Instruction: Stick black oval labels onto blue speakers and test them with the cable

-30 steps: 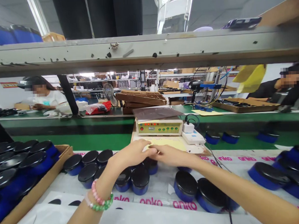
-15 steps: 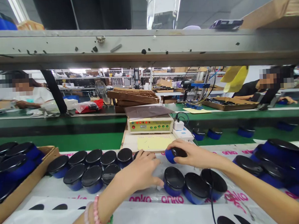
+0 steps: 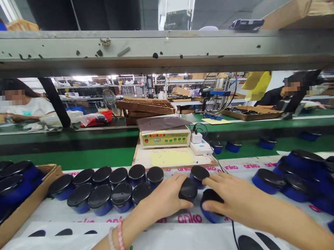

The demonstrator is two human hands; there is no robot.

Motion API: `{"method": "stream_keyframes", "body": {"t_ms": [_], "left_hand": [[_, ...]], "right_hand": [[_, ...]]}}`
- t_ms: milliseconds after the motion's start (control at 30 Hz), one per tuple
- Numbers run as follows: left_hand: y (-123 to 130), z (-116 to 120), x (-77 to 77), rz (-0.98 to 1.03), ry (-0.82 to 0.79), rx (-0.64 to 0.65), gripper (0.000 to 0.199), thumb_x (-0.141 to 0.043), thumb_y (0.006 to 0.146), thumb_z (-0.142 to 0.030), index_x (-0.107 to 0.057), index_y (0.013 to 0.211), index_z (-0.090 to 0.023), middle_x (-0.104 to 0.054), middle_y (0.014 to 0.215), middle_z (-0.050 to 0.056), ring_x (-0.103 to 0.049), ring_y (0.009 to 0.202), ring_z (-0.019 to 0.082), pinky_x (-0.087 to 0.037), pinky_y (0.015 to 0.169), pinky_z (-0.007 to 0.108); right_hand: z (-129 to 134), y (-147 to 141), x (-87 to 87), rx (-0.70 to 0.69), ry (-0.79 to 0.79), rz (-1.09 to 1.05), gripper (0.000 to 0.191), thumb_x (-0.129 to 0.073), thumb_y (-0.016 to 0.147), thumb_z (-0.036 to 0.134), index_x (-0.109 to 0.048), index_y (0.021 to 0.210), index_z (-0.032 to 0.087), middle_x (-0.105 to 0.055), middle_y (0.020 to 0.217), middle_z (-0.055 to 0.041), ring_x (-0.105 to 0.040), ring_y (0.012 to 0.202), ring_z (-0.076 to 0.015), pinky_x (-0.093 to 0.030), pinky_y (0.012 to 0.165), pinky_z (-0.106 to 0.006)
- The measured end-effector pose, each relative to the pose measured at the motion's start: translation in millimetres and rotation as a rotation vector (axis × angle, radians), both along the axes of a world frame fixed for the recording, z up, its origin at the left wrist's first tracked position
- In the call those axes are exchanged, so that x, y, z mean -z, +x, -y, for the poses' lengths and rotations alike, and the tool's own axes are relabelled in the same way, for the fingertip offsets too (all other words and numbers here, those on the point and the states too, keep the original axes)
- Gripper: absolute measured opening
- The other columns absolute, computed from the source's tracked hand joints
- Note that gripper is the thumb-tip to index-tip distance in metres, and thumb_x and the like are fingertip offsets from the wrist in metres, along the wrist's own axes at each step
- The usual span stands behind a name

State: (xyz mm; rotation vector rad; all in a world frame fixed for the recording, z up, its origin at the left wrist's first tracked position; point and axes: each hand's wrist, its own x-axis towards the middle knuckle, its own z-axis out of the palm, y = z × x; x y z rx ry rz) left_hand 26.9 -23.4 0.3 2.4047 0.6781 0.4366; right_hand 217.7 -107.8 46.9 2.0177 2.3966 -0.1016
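Note:
My left hand [image 3: 171, 193] is curled around a short round blue case with a glossy black top [image 3: 188, 189], thumb on its near side. My right hand [image 3: 230, 190] grips another such case [image 3: 211, 211] just right of it, thumb and fingers across its top. Behind the two hands, close to my right fingertips, a third case [image 3: 199, 173] stands upright on the white printed sheet [image 3: 189, 217]. To the left of my left hand, several matching cases [image 3: 121, 195] stand in two rows.
A cardboard box [image 3: 51, 174] of cases is at left; piled cases [image 3: 304, 170] are at right. Behind sit a control box [image 3: 165, 138], a power strip [image 3: 201, 147] and a green belt [image 3: 102, 157] carrying cases. A black cable [image 3: 235, 236] crosses the sheet. A shelf [image 3: 163, 47] hangs overhead.
The case my right hand held tilted now stands upright at the back. My right hand has come nearer onto another case. My left hand has moved right and closed around a case.

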Motion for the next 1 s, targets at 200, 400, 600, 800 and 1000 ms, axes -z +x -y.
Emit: {"method": "stream_keyframes", "body": {"t_ms": [200, 400, 600, 800, 1000], "left_hand": [[4.4, 3.5, 7.4, 0.037, -0.078, 0.036, 0.072, -0.078, 0.065, -0.044, -0.048, 0.128, -0.023, -0.055, 0.128, 0.008, -0.053, 0.115, 0.028, -0.042, 0.097, 0.038], [8.8, 10.0, 12.0, 0.025, -0.129, 0.055, 0.092, -0.077, 0.066, -0.047, -0.031, 0.142, -0.022, -0.04, 0.143, 0.011, -0.042, 0.128, 0.03, -0.035, 0.106, 0.04], [-12.9, 7.7, -37.8, 0.014, -0.038, 0.064, 0.094, -0.074, 0.07, -0.045, -0.022, 0.146, -0.026, -0.031, 0.15, 0.009, -0.031, 0.136, 0.029, -0.029, 0.11, 0.041], [-52.0, -9.6, -83.5, -0.003, 0.243, -0.173, 0.056, -0.06, 0.084, -0.044, -0.042, 0.135, -0.028, -0.044, 0.141, 0.003, -0.042, 0.127, 0.024, -0.033, 0.107, 0.035], [-77.0, -20.4, -98.3, 0.018, 0.376, -0.304, 0.044, -0.055, 0.086, -0.045, -0.051, 0.126, -0.027, -0.052, 0.132, 0.0, -0.049, 0.121, 0.021, -0.037, 0.102, 0.031]], "right_hand": [[19.6, 18.3, 0.5, 0.004, -0.135, -0.219, 0.047, -0.052, 0.085, 0.047, -0.049, 0.13, 0.031, -0.058, 0.121, -0.008, -0.054, 0.109, -0.0298, -0.044, 0.091, -0.043], [35.0, 40.8, -18.4, 0.004, 0.041, -0.536, 0.043, -0.054, 0.087, 0.036, -0.044, 0.129, 0.037, -0.042, 0.138, -0.0023, -0.047, 0.119, -0.0264, -0.051, 0.084, -0.032], [31.8, 22.7, -20.9, -0.02, 0.127, -0.871, 0.023, -0.055, 0.087, 0.042, -0.056, 0.106, 0.03, -0.045, 0.132, -0.0054, -0.05, 0.115, -0.0271, -0.053, 0.082, -0.034], [20.5, -10.4, -24.6, -0.143, 0.103, -0.812, 0.022, -0.051, 0.09, 0.038, -0.054, 0.111, 0.032, -0.053, 0.122, -0.0022, -0.054, 0.106, -0.0208, -0.048, 0.084, -0.03], [0.4, -56.1, -10.8, -0.322, -0.018, -0.616, 0.015, -0.048, 0.086, 0.02, -0.055, 0.098, 0.026, -0.057, 0.106, -0.0011, -0.055, 0.094, -0.0155, -0.044, 0.085, -0.027]]}}
